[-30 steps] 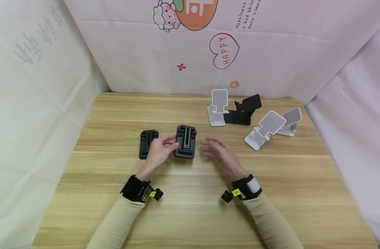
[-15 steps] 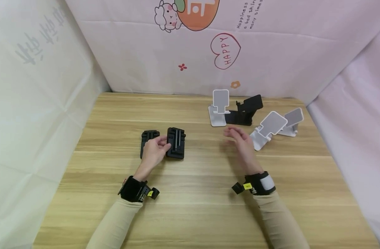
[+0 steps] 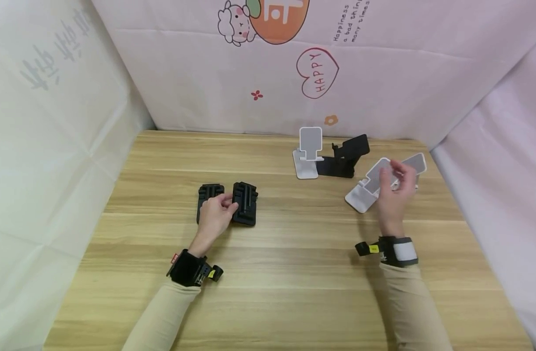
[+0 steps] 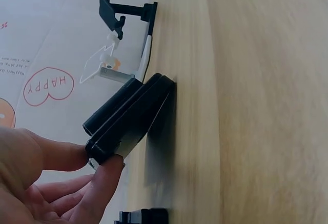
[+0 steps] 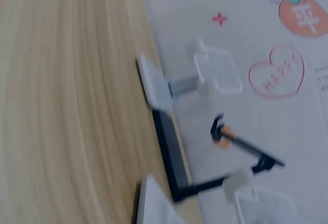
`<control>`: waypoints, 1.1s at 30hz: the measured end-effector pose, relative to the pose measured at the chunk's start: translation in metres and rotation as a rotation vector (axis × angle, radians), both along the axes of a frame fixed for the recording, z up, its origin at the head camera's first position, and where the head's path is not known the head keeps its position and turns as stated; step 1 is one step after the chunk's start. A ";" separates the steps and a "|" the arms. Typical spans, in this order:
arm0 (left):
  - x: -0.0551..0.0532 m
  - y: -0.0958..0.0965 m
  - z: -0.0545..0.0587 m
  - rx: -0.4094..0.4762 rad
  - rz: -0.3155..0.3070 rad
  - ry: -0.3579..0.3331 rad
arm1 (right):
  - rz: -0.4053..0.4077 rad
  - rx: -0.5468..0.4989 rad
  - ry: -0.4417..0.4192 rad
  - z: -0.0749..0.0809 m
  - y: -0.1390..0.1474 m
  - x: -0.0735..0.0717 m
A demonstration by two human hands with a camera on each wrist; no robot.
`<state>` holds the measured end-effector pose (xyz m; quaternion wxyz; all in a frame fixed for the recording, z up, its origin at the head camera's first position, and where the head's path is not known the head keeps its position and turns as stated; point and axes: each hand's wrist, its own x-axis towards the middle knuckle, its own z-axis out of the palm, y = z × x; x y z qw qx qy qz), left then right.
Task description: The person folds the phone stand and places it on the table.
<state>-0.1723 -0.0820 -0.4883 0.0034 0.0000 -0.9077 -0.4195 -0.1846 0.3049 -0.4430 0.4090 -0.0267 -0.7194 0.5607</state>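
Observation:
My left hand (image 3: 215, 214) pinches a folded black phone stand (image 3: 245, 204) by its left edge, between thumb and fingers. In the left wrist view this folded stand (image 4: 128, 119) is tilted, its far end close over the table. Another folded black phone stand (image 3: 205, 195) lies partly hidden behind the left hand. My right hand (image 3: 394, 192) reaches over the unfolded white phone stand (image 3: 359, 199) at the right, thumb and fingers apart, overlapping its grey plate. Just behind the fingers is another white stand (image 3: 416, 163), partly covered. The right wrist view is blurred and shows no hand.
At the back of the wooden table (image 3: 277, 273) an unfolded white phone stand (image 3: 311, 141) stands beside an unfolded black one (image 3: 354, 146). A printed cloth (image 3: 184, 73) hangs along the back edge, with white cloth (image 3: 44, 161) at the sides.
My right hand has moved right and away from the held stand to the white stands. My left hand has shifted slightly left, taking the folded black phone stand along.

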 end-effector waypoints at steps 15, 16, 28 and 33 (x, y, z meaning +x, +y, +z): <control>0.003 0.000 -0.004 -0.152 -0.027 0.086 | -0.016 -0.022 -0.339 -0.044 0.060 -0.014; 0.003 0.000 -0.005 -0.165 -0.030 0.088 | 0.005 -0.052 -0.344 -0.046 0.061 -0.015; 0.001 0.005 -0.011 -0.319 -0.076 0.063 | 0.105 -0.230 -0.422 -0.061 0.053 -0.020; 0.001 0.005 -0.012 -0.305 -0.069 0.075 | 0.100 -0.252 -0.410 -0.063 0.051 -0.021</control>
